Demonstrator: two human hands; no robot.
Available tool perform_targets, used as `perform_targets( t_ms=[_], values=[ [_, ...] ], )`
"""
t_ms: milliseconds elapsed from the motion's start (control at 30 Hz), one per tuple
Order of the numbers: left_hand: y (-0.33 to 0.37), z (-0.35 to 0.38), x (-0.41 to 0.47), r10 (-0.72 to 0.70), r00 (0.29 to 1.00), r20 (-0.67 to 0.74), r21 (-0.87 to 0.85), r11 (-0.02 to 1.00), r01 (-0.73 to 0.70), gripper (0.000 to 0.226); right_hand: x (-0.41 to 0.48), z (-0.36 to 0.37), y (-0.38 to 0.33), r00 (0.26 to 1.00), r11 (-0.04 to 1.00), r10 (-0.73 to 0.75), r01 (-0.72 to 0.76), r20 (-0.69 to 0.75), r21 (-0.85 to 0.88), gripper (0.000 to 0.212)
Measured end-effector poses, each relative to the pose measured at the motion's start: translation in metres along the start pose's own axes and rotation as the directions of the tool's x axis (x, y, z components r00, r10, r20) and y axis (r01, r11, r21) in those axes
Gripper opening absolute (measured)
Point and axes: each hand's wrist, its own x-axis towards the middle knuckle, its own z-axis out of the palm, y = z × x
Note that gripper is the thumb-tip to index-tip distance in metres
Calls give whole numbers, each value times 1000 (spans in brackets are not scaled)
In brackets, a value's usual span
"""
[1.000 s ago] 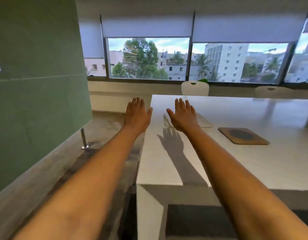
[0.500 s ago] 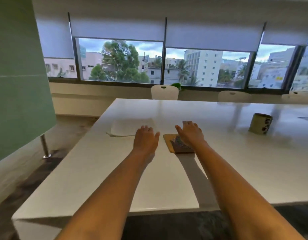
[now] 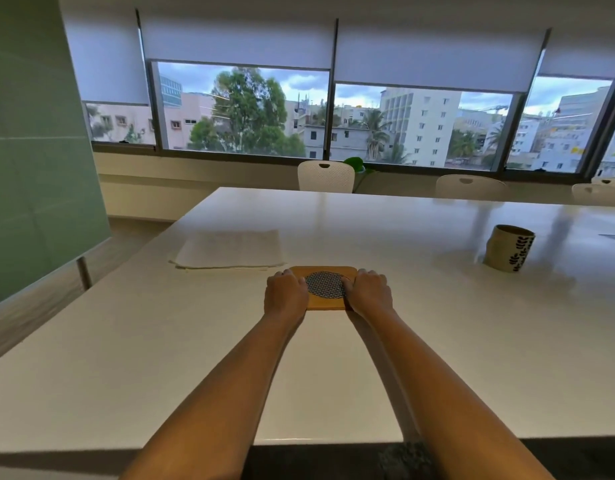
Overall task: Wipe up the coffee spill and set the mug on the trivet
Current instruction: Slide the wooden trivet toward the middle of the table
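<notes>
- The left hand (image 3: 285, 289) and right hand (image 3: 370, 289) grip the trivet (image 3: 325, 271) by its side edges, fingers curled over the wood. It lies flat on the table (image 3: 160, 341).
- The mug (image 3: 510, 248) stands well right of the trivet — not yet placed.
- A folded cloth (image 3: 229, 249) lies just beyond the trivet's left corner, untouched. No spill is visible from here, so wiping probably remains.

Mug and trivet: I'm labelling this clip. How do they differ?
The mug stands tall and untouched; the trivet lies flat, held by left hand and right hand. The mug is beige with dark leaves; the trivet is wood with mesh centre. Both sit on the table.
</notes>
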Motion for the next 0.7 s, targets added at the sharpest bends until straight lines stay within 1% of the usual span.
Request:
perform_targets(
  t_ms=[100,267,400,467,567,633,700],
  values=[
    [5,0,5,-44,999,6,-2,999,44,42,3,3,1,999,999,36,-36,-8,17,42],
    [13,-2,15,-144,984,103,-10,989,146,36,12,1,-3,984,983,176,-177,33,55,30],
    [20,-5,22,-267,955,127,-140,949,284,37,18,0,-6,966,961,247,-255,80,107,29],
    [23,-8,25,-323,933,158,-231,907,353,35,22,1,-8,953,945,289,-299,89,133,29],
    [24,-13,32,-360,904,232,-381,821,425,31,28,1,-9,924,906,365,-380,112,184,28],
    [21,-17,36,-358,884,301,-485,741,465,31,29,2,-9,914,891,387,-405,123,205,29],
    [20,-21,36,-321,870,373,-575,656,489,36,32,2,-9,906,874,403,-422,126,239,28]
  ],
)
